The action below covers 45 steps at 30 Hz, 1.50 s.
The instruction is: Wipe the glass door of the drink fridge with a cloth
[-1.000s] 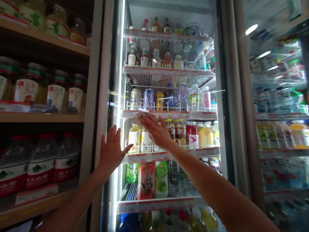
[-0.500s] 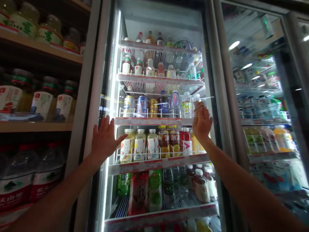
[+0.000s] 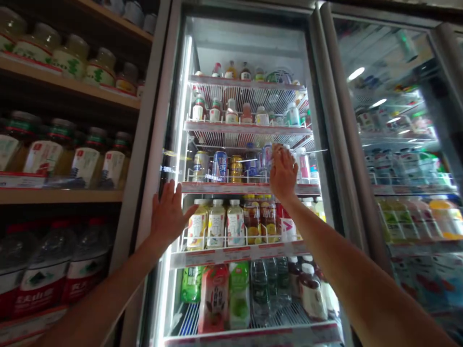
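Note:
My left hand (image 3: pixel 168 214) lies flat and open, fingers spread, on the left edge of the lit drinks fridge's glass door (image 3: pixel 253 53). My right hand (image 3: pixel 284 171) reaches up against the glass in front of the shelf of cans (image 3: pixel 220 166) and small bottles. Its back faces me and its fingers are pressed together pointing up. Whatever is under the palm is hidden. Below both hands stands a row of juice bottles (image 3: pixel 217 224).
Wooden shelves on the left hold labelled jars (image 3: pixel 85 161) and, lower down, large water jugs (image 3: pixel 43 270). A second glass-door fridge (image 3: pixel 398 144) full of drinks stands on the right. Lower shelves hold tall bottles (image 3: pixel 213 299).
My right hand swept across the glass from the left side to the right, then came back slightly left and higher. My left hand stayed put. The view tilted upward.

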Each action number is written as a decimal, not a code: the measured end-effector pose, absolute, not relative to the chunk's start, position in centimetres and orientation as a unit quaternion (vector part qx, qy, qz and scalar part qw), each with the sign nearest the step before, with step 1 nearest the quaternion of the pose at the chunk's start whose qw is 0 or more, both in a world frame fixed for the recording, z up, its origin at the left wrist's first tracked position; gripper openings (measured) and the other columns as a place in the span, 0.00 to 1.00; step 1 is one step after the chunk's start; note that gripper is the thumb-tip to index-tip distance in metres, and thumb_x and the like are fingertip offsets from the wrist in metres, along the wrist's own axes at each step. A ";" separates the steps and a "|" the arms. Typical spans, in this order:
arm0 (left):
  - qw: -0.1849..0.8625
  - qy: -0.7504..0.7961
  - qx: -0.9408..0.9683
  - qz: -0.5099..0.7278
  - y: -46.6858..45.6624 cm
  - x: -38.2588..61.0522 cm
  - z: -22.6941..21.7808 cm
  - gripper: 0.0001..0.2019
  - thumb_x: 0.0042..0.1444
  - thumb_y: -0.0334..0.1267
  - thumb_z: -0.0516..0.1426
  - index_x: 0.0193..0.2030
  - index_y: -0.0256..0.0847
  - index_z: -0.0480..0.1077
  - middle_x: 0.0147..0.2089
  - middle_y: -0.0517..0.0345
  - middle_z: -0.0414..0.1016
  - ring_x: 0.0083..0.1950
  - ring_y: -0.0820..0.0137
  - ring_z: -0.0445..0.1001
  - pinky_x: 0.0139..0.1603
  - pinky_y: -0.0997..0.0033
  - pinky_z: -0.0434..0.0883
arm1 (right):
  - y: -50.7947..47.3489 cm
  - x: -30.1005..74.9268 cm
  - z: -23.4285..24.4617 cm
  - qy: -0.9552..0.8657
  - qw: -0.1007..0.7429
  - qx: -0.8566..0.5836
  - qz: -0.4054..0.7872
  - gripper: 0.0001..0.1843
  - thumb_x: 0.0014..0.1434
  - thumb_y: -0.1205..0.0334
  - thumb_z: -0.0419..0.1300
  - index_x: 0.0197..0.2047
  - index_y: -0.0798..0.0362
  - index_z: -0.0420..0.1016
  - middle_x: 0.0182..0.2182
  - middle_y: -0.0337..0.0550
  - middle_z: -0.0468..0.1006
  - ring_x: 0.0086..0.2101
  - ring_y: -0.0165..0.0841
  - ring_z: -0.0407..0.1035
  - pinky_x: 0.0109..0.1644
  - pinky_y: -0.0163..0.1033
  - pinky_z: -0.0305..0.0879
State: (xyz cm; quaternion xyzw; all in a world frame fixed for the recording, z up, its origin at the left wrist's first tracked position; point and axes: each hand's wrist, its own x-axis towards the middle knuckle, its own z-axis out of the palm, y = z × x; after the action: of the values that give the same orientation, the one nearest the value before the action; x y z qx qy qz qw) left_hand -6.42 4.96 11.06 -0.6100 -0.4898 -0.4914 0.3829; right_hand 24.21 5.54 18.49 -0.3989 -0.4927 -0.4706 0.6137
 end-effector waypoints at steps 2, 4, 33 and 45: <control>0.382 -0.488 -0.612 -0.491 5.2 -6.6 10.9 0.39 0.57 0.59 0.40 0.66 0.28 0.50 0.69 0.37 0.45 0.70 0.54 0.44 0.65 0.44 0.45 | 6.1 21.9 19.5 -0.528 0.599 -0.368 -0.476 0.28 0.61 0.65 0.43 0.65 0.50 0.54 0.63 0.48 0.58 0.64 0.43 0.44 0.63 0.61 0.46; 0.388 -0.478 -0.620 -0.487 5.1 -7.1 10.6 0.36 0.58 0.57 0.41 0.66 0.32 0.50 0.69 0.40 0.48 0.70 0.56 0.47 0.66 0.45 0.43 | 6.3 18.2 19.4 -0.614 0.526 -0.316 -0.496 0.29 0.60 0.67 0.45 0.65 0.48 0.54 0.63 0.44 0.58 0.64 0.40 0.44 0.65 0.56 0.46; 0.424 -0.429 -0.710 -0.363 2.9 -8.0 -2.4 0.32 0.60 0.53 0.46 0.66 0.36 0.49 0.68 0.41 0.50 0.70 0.59 0.47 0.67 0.49 0.43 | 3.2 17.5 -2.5 -0.775 0.302 -0.243 -0.499 0.27 0.60 0.68 0.50 0.62 0.41 0.58 0.61 0.34 0.62 0.64 0.33 0.47 0.67 0.50 0.43; 0.448 -0.380 -0.714 -0.381 3.6 -1.8 -6.2 0.35 0.58 0.54 0.49 0.65 0.30 0.52 0.66 0.38 0.52 0.69 0.57 0.47 0.68 0.50 0.40 | 1.2 26.6 -4.9 -0.742 0.317 -0.290 -0.515 0.30 0.59 0.73 0.48 0.63 0.40 0.56 0.59 0.34 0.66 0.63 0.32 0.49 0.67 0.50 0.45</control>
State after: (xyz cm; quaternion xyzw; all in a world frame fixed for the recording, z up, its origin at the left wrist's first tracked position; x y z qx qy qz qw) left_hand -1.79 3.57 -6.21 -0.7140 -0.3803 -0.3810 0.4477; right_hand 26.59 1.25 -4.93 -0.2898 -0.7419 -0.5147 0.3173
